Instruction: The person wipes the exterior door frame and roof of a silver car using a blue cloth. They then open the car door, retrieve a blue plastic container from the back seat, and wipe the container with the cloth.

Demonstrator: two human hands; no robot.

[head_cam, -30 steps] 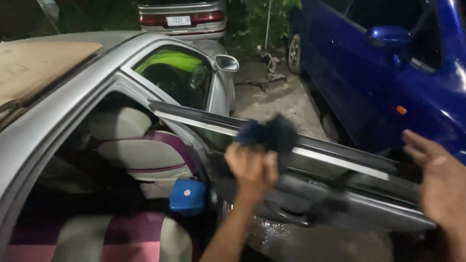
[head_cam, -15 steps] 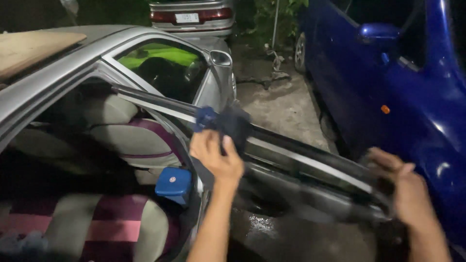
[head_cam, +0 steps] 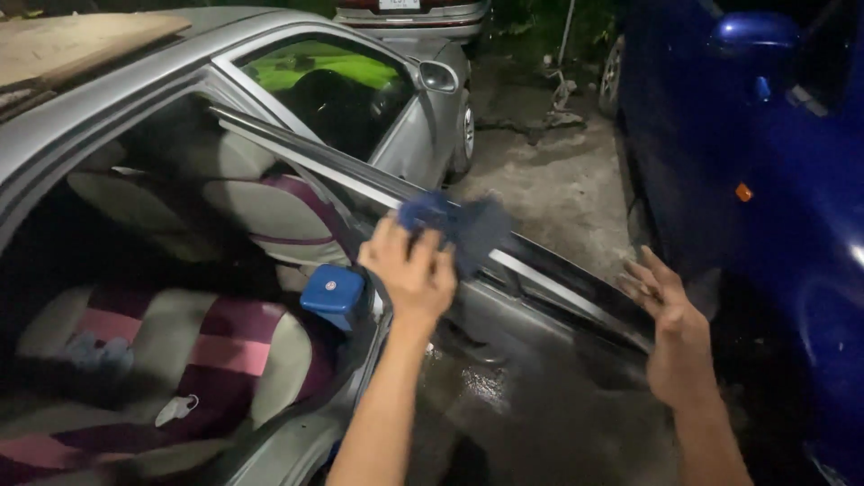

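At the far left, the silver car (head_cam: 108, 99) stood with its rear door swung open, so the cabin lay in full view. A flat brown board (head_cam: 81, 40) rested on the roof. Inside, the back seat (head_cam: 216, 346) wore a cover of beige and dark pink stripes, and a white face mask (head_cam: 176, 409) lay on the cushion near the door sill. The front seat (head_cam: 261, 211), beige with a purple band, stood just ahead of it. A small blue box (head_cam: 334, 294) sat by the door opening, just beside the left forearm.

The left hand (head_cam: 411, 270) was closed in a loose fist around one end of a dark blue cloth (head_cam: 457, 223), fingers curled over it. The cloth was bunched and lay pressed against the top edge of the open door (head_cam: 549, 360), right where the silver trim strip (head_cam: 540, 279) ran along the window line. The cloth's free end flared out to the right and looked blurred. The door's outer skin below shone wet.

Further right, the right hand (head_cam: 670, 319) was open and held nothing. Its fingers were spread and slightly bent, close over the rear end of the door's top edge; whether they touched it could not be told.

On the far right stood a blue car (head_cam: 774, 180), well apart from the silver one, with bare concrete ground (head_cam: 558, 180) between them. Behind, another silver car's rear (head_cam: 414, 18) showed at the top edge.
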